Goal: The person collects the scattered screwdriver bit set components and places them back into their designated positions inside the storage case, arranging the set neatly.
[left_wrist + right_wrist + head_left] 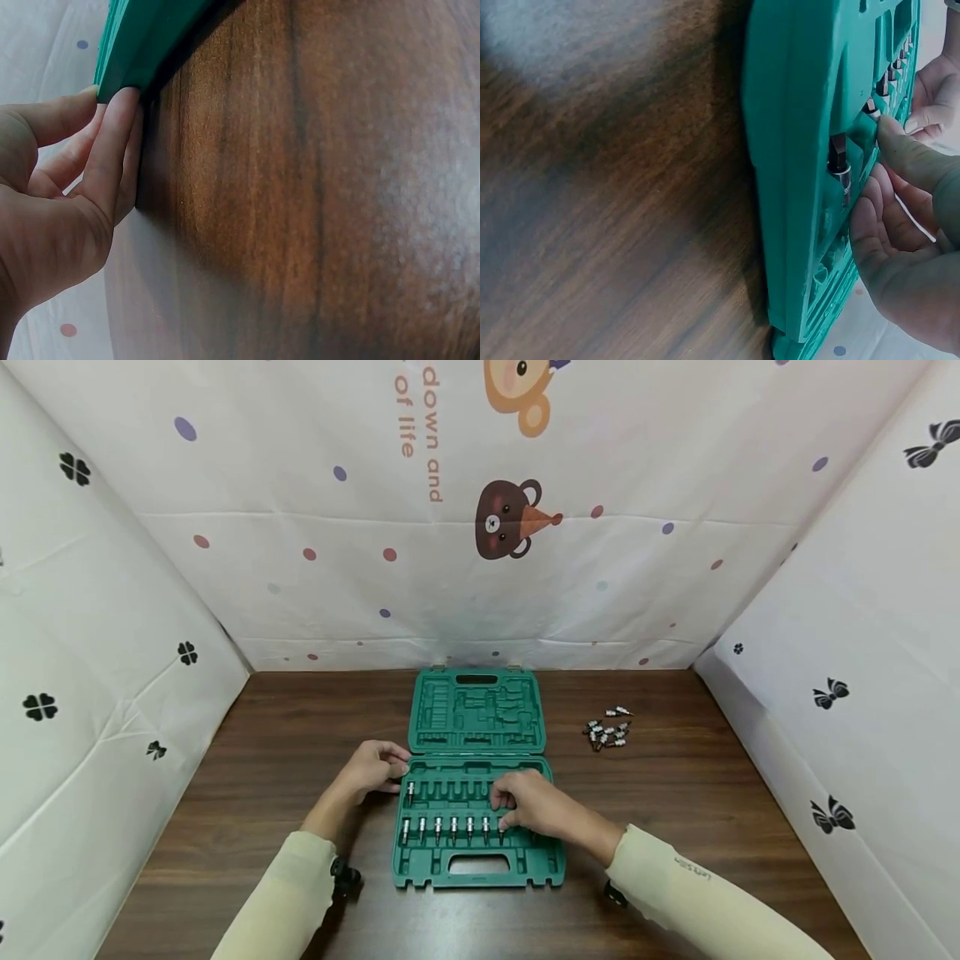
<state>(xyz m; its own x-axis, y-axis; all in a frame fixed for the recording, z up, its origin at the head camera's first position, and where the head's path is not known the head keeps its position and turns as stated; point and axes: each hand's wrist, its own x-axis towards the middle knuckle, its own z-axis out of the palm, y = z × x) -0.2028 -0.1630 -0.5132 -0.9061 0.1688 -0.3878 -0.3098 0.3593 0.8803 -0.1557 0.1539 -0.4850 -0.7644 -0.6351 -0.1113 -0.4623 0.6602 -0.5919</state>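
A green plastic tool case (480, 864) lies unfolded on the table, with bit sockets (453, 827) standing in its front row of slots. One more bit socket (410, 792) sits at the left of the row behind. My left hand (373, 767) pinches the case's left edge near the hinge, thumb on top and fingers against the side. Over the right half of the case is my right hand (528, 802). Its thumb (900, 146) presses on a bit socket (871, 107) in the front row, while the other fingers bend loosely, apart from it. Nearer the case's right end lies another bit socket (841, 169).
A small pile of loose bit sockets (606, 733) lies on the wooden table (660, 827) right of the case. The case's lid (477, 714) lies back toward the patterned cloth wall (420, 585). Cloth walls also stand at both sides.
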